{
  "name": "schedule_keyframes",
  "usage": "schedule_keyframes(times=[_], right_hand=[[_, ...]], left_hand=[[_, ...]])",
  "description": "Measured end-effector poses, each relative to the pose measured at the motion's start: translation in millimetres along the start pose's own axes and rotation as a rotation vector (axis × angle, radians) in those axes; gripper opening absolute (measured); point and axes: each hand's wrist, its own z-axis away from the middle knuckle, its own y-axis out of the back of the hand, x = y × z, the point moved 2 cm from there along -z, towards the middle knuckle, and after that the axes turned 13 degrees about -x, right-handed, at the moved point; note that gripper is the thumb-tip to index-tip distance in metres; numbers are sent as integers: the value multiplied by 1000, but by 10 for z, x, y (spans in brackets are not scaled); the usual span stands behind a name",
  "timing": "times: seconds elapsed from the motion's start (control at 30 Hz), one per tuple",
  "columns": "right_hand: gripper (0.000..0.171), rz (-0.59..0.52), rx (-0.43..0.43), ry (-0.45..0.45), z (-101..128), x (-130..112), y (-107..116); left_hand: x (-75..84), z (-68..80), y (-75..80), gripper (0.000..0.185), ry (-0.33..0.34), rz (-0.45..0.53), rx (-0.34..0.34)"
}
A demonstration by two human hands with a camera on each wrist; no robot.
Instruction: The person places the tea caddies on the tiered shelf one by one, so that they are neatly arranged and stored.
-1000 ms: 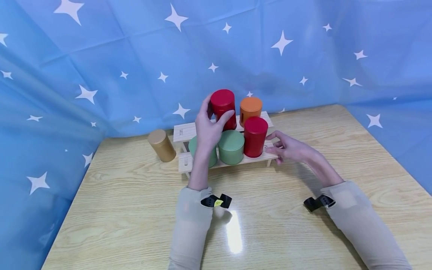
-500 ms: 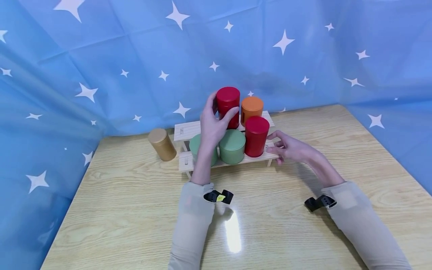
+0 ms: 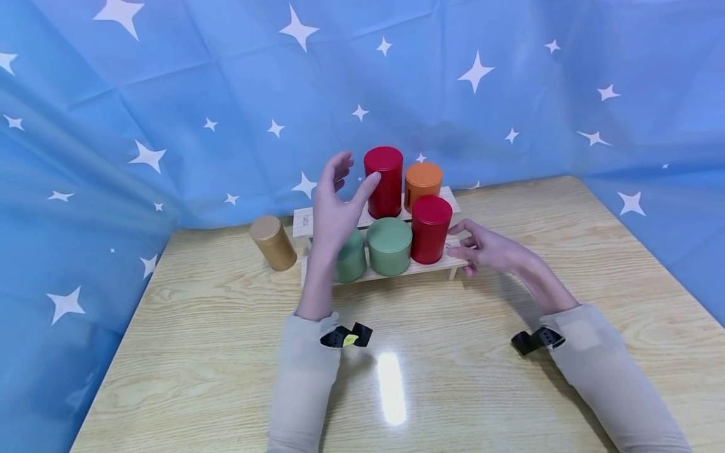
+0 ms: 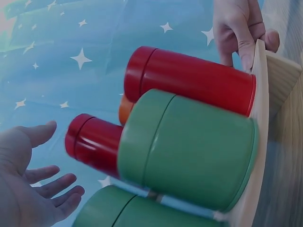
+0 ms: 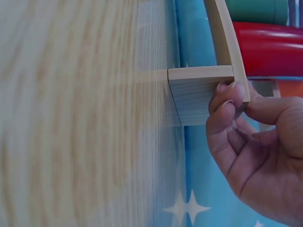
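Note:
My left hand (image 3: 340, 211) is just left of the rear red canister (image 3: 387, 189), fingers spread and relaxed. In the left wrist view a gap shows between that hand (image 4: 28, 177) and the rear red canister (image 4: 97, 144). This canister stands upright on the upper step of a two-step wooden rack (image 3: 304, 221), left of an orange canister (image 3: 422, 182). On the lower step are two green canisters (image 3: 389, 248) and a front red canister (image 3: 429, 231). My right hand (image 3: 481, 246) pinches the lower board's right end; the right wrist view shows thumb and fingers (image 5: 221, 118) on its edge.
A gold canister (image 3: 273, 244) stands on the wooden table (image 3: 198, 352), left of the rack. Behind the table hangs a blue cloth (image 3: 243, 82) with white stars. My left forearm passes in front of the rack's left end.
The left hand carried the rear red canister slightly right on the upper step, then let go and drew back left with fingers spread. The right hand stays on the rack.

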Motion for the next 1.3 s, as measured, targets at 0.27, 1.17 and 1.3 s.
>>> schedule_keyframes(times=[0.27,1.17,1.3], right_hand=[[53,4,6,-7,-2,10,-6],[50,-17,-11,17,6,5,1],[51,-13,-13,17,3,7,-1]], left_hand=[[-214,61,225,47,-62,-88,25],[-916,375,1184,57,100,-393,37],[-1047,419,1253,67,211,-383,-36]])
